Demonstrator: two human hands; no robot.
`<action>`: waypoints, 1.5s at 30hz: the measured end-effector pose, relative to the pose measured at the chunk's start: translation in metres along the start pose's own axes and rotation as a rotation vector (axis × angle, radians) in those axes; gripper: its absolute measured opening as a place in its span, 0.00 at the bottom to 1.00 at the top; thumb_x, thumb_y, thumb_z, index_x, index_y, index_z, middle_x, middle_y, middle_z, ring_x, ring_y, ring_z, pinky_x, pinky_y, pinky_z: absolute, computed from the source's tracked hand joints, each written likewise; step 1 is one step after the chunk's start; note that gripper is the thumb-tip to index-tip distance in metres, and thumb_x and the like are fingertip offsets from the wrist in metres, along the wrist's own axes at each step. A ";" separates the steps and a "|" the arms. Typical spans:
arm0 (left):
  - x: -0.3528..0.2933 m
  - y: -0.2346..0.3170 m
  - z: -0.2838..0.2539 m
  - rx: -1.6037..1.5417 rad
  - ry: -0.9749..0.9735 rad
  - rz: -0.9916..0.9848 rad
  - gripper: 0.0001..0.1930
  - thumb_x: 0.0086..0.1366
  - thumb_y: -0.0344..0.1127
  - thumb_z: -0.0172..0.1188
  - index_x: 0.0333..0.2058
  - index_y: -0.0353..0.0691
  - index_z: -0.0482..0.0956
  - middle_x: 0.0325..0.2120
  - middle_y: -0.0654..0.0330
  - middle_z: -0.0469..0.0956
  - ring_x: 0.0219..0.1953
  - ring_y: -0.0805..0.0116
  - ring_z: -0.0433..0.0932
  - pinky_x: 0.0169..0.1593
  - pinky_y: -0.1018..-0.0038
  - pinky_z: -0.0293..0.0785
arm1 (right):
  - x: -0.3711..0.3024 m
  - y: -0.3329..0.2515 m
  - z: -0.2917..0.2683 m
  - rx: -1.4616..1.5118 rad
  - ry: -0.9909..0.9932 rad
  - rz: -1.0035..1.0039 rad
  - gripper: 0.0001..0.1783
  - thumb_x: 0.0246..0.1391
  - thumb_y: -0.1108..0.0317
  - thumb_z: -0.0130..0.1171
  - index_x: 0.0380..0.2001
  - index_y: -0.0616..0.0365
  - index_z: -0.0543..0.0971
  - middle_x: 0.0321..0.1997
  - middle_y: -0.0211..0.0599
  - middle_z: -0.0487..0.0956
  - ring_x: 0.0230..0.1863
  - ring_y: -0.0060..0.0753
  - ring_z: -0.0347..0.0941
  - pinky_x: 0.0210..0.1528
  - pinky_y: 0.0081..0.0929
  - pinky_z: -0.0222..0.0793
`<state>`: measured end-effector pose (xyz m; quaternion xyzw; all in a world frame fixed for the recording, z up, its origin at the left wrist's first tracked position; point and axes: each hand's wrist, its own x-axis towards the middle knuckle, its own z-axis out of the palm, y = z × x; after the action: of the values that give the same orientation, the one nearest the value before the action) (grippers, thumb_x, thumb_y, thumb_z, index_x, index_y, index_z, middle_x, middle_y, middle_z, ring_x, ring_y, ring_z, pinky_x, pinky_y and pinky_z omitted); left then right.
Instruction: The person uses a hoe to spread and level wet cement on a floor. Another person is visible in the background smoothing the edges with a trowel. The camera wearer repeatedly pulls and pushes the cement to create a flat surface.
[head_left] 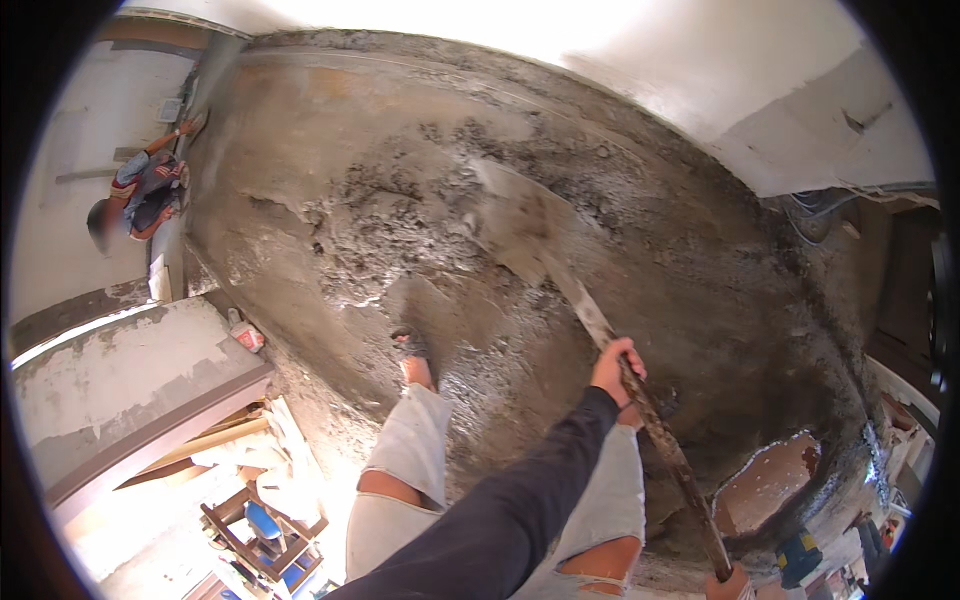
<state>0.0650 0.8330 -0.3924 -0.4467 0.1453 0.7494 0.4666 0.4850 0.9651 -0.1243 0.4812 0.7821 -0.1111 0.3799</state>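
A long-handled shovel (pixel 592 318) runs diagonally across the middle of the view. Its broad blade (pixel 520 215), smeared by motion, is on or just over a rough heap of wet grey mortar (pixel 390 220). My left hand (pixel 615 372), at the end of a dark sleeve, is wrapped round the middle of the handle. At the bottom edge my right hand (pixel 730 584) grips the handle's rear end, partly cut off by the frame. Left of the shovel, my foot in a dark sandal (pixel 410 345) stands in the mortar.
Another person (pixel 140 195) crouches by the far-left wall, one arm stretched toward the floor's edge. A low wall (pixel 140 375), a red-and-white bag (pixel 246 335) and a wooden frame (pixel 265 535) are on the left. Cables (pixel 822 215) hang at right, above a pinkish-brown patch (pixel 768 485).
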 end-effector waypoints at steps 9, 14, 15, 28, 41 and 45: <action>0.041 -0.307 -0.032 -0.051 0.289 -0.386 0.06 0.55 0.33 0.54 0.24 0.40 0.68 0.15 0.58 0.67 0.18 0.63 0.69 0.25 0.66 0.70 | -0.088 0.302 -0.103 -0.256 -0.179 0.312 0.19 0.29 0.56 0.63 0.23 0.62 0.77 0.20 0.52 0.76 0.26 0.50 0.76 0.27 0.42 0.71; 0.040 -0.249 -0.074 -0.042 0.317 -0.257 0.06 0.54 0.33 0.54 0.24 0.40 0.67 0.16 0.57 0.68 0.18 0.61 0.70 0.25 0.65 0.69 | -0.031 0.226 -0.109 -0.268 -0.132 0.229 0.20 0.26 0.59 0.63 0.24 0.62 0.75 0.22 0.49 0.75 0.28 0.52 0.74 0.30 0.42 0.69; 0.043 -0.221 -0.080 -0.047 0.319 -0.231 0.06 0.54 0.34 0.54 0.24 0.39 0.68 0.15 0.57 0.68 0.17 0.62 0.70 0.23 0.65 0.69 | -0.019 0.185 -0.106 -0.234 -0.084 0.191 0.20 0.26 0.59 0.63 0.24 0.61 0.75 0.22 0.49 0.75 0.29 0.52 0.73 0.31 0.42 0.68; 0.029 0.294 -0.104 0.304 0.325 0.305 0.09 0.59 0.33 0.50 0.22 0.42 0.63 0.17 0.63 0.64 0.20 0.68 0.64 0.29 0.67 0.67 | 0.050 -0.291 0.023 0.067 -0.140 -0.145 0.21 0.23 0.58 0.60 0.22 0.64 0.80 0.20 0.54 0.77 0.27 0.53 0.75 0.35 0.39 0.72; -0.092 0.413 -0.098 0.470 0.453 0.594 0.05 0.55 0.29 0.55 0.27 0.35 0.68 0.19 0.59 0.70 0.18 0.67 0.70 0.25 0.70 0.71 | 0.096 -0.368 0.062 0.340 -0.712 -0.371 0.20 0.29 0.59 0.63 0.21 0.69 0.77 0.13 0.42 0.74 0.15 0.36 0.72 0.23 0.32 0.69; -0.136 0.441 -0.105 0.817 0.687 0.879 0.13 0.49 0.27 0.59 0.33 0.29 0.68 0.21 0.55 0.72 0.20 0.64 0.74 0.26 0.70 0.73 | 0.095 -0.401 0.044 0.642 -1.286 -0.329 0.14 0.45 0.64 0.60 0.22 0.66 0.74 0.13 0.33 0.72 0.12 0.23 0.67 0.16 0.24 0.60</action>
<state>-0.2220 0.4591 -0.4296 -0.3468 0.7232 0.5702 0.1778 0.1472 0.7999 -0.2978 0.2848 0.3959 -0.6505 0.5823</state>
